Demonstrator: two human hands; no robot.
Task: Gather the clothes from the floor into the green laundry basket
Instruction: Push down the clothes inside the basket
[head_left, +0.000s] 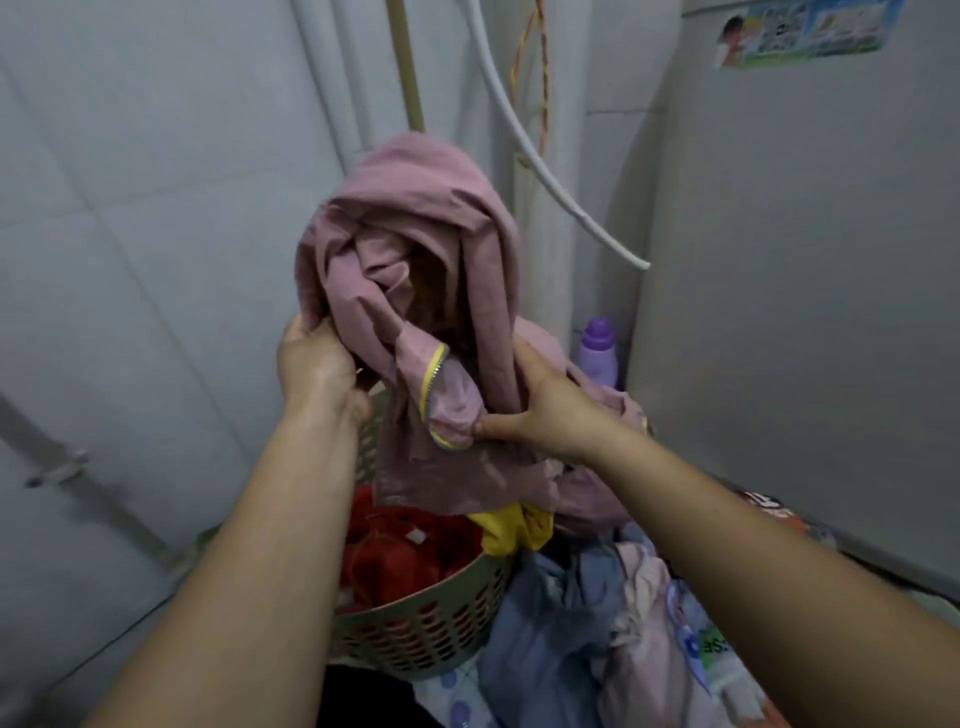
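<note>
A crumpled pink garment (415, 270) of thin, wrinkled fabric, with a yellow zipper (434, 379) along one fold, is held up above the green laundry basket (436, 618). The basket is of plastic, round, with a perforated wall; a red fleecy cloth (400, 551) and a yellow piece (511, 530) are seen inside it. The left edge of the garment is gripped by the left hand (317, 364), fingers curled. The lower fold is pinched by the right hand (545, 405) between thumb and fingers. Both forearms are stretched forward. Beside the basket, pale blue and pink clothes (587, 623) are piled.
</note>
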